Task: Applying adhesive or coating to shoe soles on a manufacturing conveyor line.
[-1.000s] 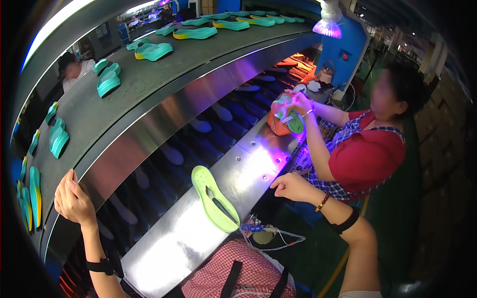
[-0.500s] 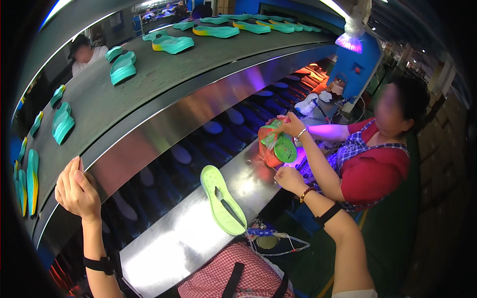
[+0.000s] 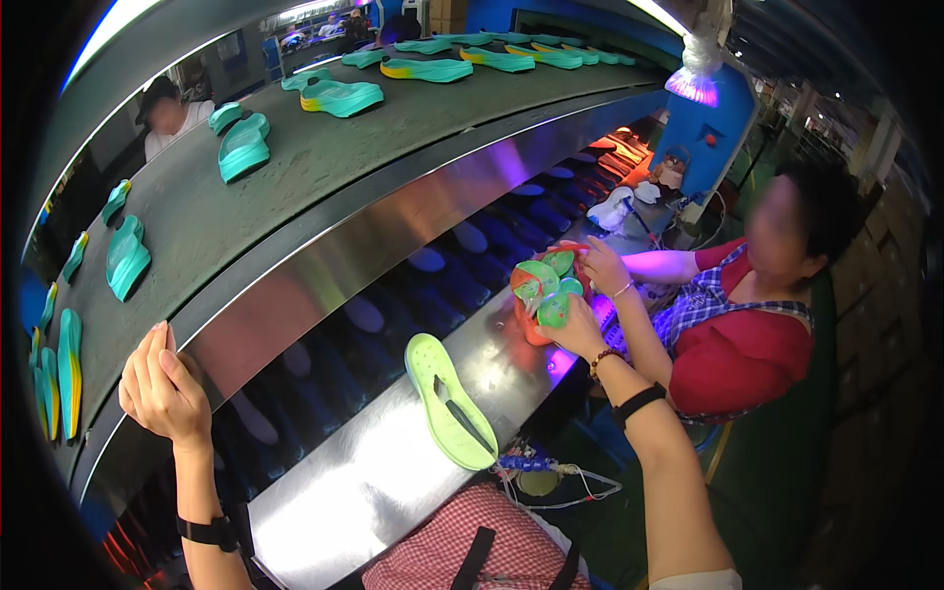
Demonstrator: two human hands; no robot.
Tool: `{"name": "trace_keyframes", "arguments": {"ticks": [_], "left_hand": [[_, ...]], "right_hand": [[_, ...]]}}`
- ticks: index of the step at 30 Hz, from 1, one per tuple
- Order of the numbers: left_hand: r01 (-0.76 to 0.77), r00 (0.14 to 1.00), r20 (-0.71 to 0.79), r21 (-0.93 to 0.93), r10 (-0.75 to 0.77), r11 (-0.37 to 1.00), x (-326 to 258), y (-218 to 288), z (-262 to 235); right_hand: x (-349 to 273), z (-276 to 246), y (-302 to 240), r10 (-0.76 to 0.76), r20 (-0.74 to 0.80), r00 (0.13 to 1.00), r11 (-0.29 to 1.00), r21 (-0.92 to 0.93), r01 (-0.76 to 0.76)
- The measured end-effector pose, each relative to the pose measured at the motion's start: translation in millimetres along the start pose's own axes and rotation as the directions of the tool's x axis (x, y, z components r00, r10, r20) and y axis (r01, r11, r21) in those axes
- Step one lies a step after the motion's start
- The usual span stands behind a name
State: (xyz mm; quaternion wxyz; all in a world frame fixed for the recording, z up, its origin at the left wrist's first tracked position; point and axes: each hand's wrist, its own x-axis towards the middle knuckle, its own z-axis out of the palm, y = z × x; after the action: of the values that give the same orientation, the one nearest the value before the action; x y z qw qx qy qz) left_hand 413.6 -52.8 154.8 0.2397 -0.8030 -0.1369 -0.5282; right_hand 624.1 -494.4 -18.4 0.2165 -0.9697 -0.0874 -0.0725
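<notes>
My left hand (image 3: 162, 388) is raised at the steel edge of the conveyor (image 3: 324, 157), fingers extended and holding nothing. My right hand (image 3: 575, 329) reaches forward to an orange basket (image 3: 526, 295) and grips a green sole (image 3: 553, 310) in it. A co-worker's hand (image 3: 605, 267) rests on the same basket from the far side. A light green sole (image 3: 447, 398) lies on the steel shelf (image 3: 344, 482) between my hands, with a dark tool on top of it.
Teal and green soles (image 3: 241, 147) ride the dark belt in pairs. A co-worker in a red top (image 3: 737, 344) sits at the right. A blue machine with a purple lamp (image 3: 703, 108) stands behind. Cables (image 3: 551, 472) lie at the shelf's near edge.
My right hand has moved forward from the shelf edge to the orange basket and closed on a green sole. My left hand stays near the conveyor edge.
</notes>
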Motion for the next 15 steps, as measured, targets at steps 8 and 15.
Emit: {"name": "trace_keyframes", "arguments": {"ticks": [8,15], "left_hand": [[0.018,0.999,0.032,-0.02,-0.017,1.0,2.0,-2.6,4.4],[0.009,0.997,0.072,-0.093,-0.002,0.996,-13.0,-24.9,27.1]], "right_hand": [[17.9,-4.0,-8.6,0.144,0.15,0.978,0.989,0.009,-0.147],[26.4,-13.9,-19.2,0.302,0.184,0.935,0.951,-0.122,-0.283]]}}
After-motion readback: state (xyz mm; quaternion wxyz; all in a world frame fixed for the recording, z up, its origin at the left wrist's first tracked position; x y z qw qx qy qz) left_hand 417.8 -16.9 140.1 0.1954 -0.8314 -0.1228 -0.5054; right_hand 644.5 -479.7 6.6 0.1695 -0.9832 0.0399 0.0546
